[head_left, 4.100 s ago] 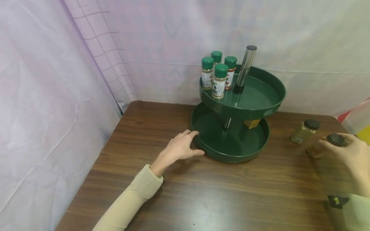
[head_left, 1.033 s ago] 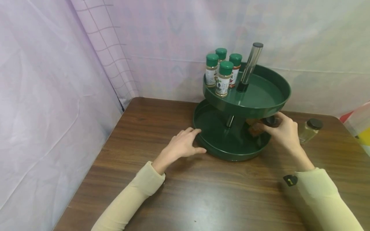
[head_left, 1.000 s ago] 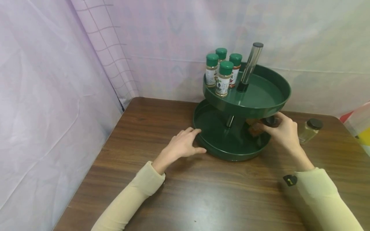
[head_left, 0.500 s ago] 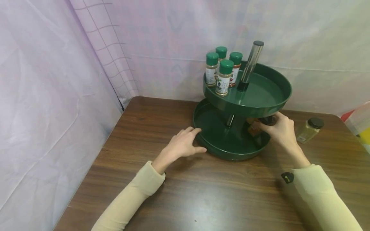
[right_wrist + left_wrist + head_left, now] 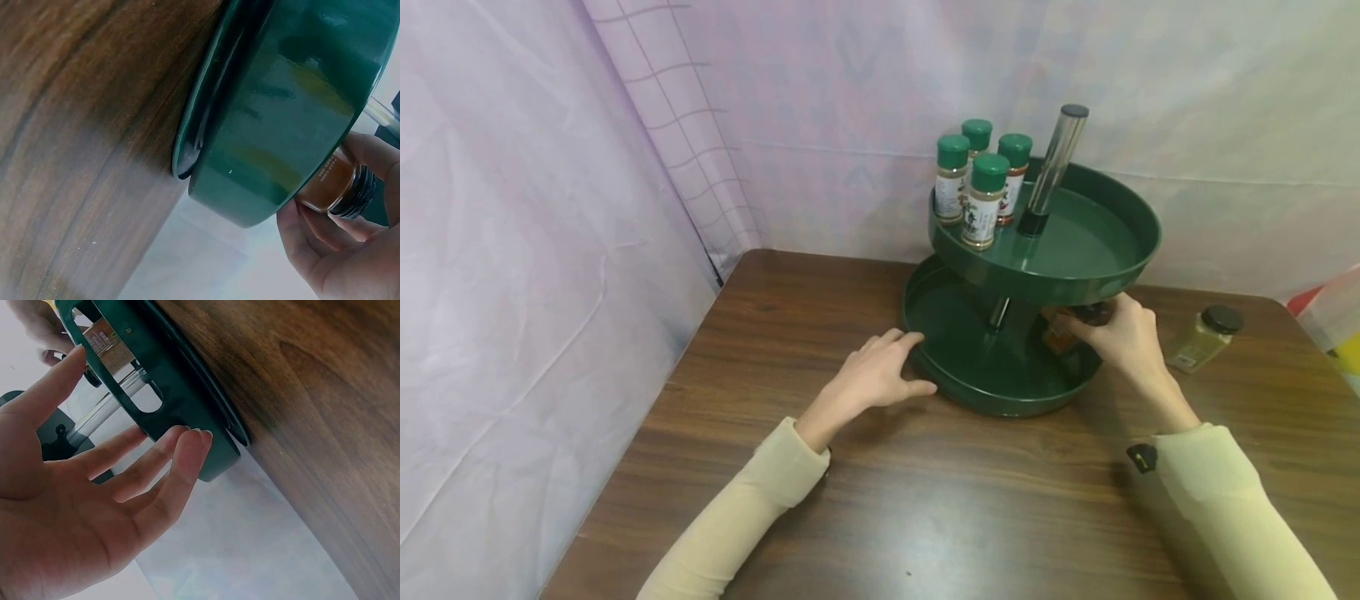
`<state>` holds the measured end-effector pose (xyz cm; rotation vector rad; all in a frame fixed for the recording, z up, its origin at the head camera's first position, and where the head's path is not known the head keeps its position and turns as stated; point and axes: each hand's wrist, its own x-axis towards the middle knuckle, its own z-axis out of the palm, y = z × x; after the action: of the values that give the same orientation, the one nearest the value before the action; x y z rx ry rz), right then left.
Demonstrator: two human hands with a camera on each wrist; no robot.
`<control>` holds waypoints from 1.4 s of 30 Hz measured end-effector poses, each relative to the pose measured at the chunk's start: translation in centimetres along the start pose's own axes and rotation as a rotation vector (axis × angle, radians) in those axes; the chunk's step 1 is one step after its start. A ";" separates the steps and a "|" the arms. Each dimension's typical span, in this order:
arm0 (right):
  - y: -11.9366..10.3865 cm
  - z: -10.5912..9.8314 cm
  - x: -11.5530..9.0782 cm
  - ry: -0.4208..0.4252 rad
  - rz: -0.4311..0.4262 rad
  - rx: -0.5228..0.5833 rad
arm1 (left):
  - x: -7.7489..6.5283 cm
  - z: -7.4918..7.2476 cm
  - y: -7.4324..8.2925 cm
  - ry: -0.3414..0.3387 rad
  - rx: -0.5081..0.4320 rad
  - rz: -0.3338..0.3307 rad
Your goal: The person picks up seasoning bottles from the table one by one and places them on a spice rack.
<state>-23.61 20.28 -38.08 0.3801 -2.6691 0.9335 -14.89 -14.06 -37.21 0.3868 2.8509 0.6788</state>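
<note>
A two-tier dark green turntable rack stands on the table, its upper tray (image 5: 1045, 287) above its lower tray (image 5: 1007, 407). My right hand (image 5: 1129, 337) reaches under the upper tray from the right. Its fingers and thumb hold a spice jar (image 5: 329, 181) with a black lid and reddish-brown contents, inside the lower tray's right side. A second, yellowish jar in there is mostly hidden behind it in the head view. My left hand (image 5: 872, 375) is at the lower tray's left rim, fingers and thumb spread; in the left wrist view its fingertips (image 5: 194, 440) lie at the tray's outer wall.
Several green-capped spice bottles (image 5: 981, 217) stand on the left of the upper tray, left of the metal post (image 5: 1056, 167). Another black-lidded jar (image 5: 1201, 346) with pale contents stands on the wooden table (image 5: 880, 517) at right. White curtains (image 5: 850, 100) hang behind.
My right hand has carried the black-lidded jar from the table's right side into the lower tray, shifting slightly left over the last second. My left hand has stayed at the rim.
</note>
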 end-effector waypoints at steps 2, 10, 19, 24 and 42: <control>0.0 0.0 0.0 -0.001 0.002 0.003 | 0.0 0.0 0.0 0.002 0.004 -0.001; 0.0 -0.2 -0.3 0.004 0.058 0.008 | 0.1 0.1 0.5 -0.011 0.005 0.000; -0.1 -0.6 -0.7 -0.001 0.055 0.022 | 0.2 0.3 0.5 -0.014 0.014 -0.001; -0.4 -1.3 -1.0 0.007 0.067 0.030 | 0.1 0.2 0.4 -0.014 0.011 0.000; 0.1 -4.5 -2.2 0.053 0.141 0.049 | -0.1 0.0 0.3 -0.009 0.014 -0.003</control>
<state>-20.81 23.53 -35.54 0.1767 -2.6563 1.0359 -14.69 -13.82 -37.08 0.3864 2.8487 0.6559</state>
